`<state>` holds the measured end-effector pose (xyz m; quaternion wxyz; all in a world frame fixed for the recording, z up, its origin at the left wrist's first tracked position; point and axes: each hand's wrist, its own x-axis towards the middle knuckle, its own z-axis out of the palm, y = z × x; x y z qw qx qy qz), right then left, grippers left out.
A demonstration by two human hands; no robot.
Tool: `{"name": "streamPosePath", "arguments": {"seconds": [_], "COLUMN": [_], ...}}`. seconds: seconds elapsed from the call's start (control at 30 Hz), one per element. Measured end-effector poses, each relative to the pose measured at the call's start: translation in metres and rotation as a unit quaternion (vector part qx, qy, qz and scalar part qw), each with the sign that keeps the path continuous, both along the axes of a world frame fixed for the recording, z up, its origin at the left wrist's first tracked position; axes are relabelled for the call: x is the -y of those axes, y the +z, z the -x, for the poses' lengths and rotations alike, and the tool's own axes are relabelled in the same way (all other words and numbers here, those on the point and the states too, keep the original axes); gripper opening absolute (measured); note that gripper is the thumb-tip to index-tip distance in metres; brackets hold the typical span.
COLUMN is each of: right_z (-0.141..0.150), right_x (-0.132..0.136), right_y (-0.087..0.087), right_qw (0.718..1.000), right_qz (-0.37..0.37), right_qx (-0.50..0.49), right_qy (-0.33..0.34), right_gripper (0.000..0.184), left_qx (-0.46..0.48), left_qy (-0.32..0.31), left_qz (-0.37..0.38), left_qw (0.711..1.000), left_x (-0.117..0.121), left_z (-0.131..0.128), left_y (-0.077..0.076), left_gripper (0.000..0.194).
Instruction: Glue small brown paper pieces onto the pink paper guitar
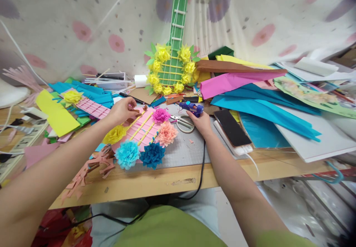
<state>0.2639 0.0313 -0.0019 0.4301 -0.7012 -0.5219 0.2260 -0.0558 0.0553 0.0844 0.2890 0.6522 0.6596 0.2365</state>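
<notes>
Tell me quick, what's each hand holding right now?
Left hand: fingers bent at some brown paper; firm grip can't be told.
Right hand: closed around the blue glue gun.

A wooden surface [155,188] bears a grey gridded mat [180,157], spread on the near side of the right fingers [191,114]. Brown paper scraps [106,167] lie nearer the body than the left fingers [132,103]. A white board [314,137] rests well to the right of both
</notes>
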Motion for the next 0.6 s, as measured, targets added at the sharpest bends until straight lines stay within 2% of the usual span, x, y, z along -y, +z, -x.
{"name": "streamPosePath", "arguments": {"seconds": [0.1,0.23,0.4,0.6], "right_z": [0.0,0.0,0.001,0.0], "right_x": [-0.001,-0.001,0.001,0.0], "right_y": [-0.001,-0.001,0.002,0.0], "right_qw": [1.0,1.0,1.0,1.0], "right_qz": [0.002,0.0,0.001,0.0], "right_qx": [0.005,0.012,0.012,0.01], "right_qy": [0.0,0.001,-0.003,-0.004], "right_gripper": [0.052,0.051,0.051,0.052], "left_qx": [-0.002,-0.031,-0.106,-0.094], "left_qy": [-0.026,-0.008,0.001,-0.001], "left_qz": [0.008,0.006,-0.007,0.043], "left_qw": [1.0,0.999,0.994,0.995], "left_x": [-0.002,-0.003,-0.002,-0.003], "left_z": [0.002,0.001,0.0,0.005], "left_y": [-0.005,-0.003,0.005,0.004], "left_gripper": [0.021,0.015,0.019,0.029]}}
